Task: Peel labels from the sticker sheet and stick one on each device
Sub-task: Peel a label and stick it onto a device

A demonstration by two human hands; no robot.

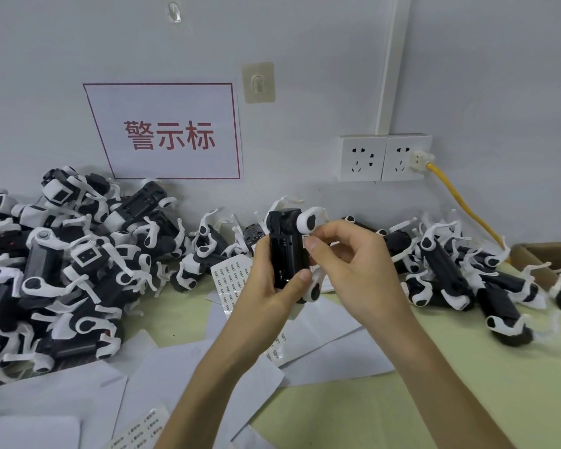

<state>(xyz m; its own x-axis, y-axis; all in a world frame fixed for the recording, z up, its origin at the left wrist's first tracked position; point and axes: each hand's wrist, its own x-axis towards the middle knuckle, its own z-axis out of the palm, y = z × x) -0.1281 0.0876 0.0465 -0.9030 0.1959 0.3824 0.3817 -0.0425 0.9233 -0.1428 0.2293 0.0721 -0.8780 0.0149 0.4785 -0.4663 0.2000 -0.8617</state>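
Fingertips of the right hand (353, 273) pinch a small white paper label (305, 238) at the right side of a black boxy plastic device with rounded white arms (285, 254). Curled fingers of the left hand (269, 288) grip this device upright. Behind it lies the flat printed sticker sheet (232, 280).

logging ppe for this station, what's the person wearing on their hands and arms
Nothing is worn. The left hand and right hand are bare: no gloves, rings or finger cots show. Both forearms are uncovered to the frame edge, with no sleeve, watch or wrist strap in view. Nails are short and unpainted.
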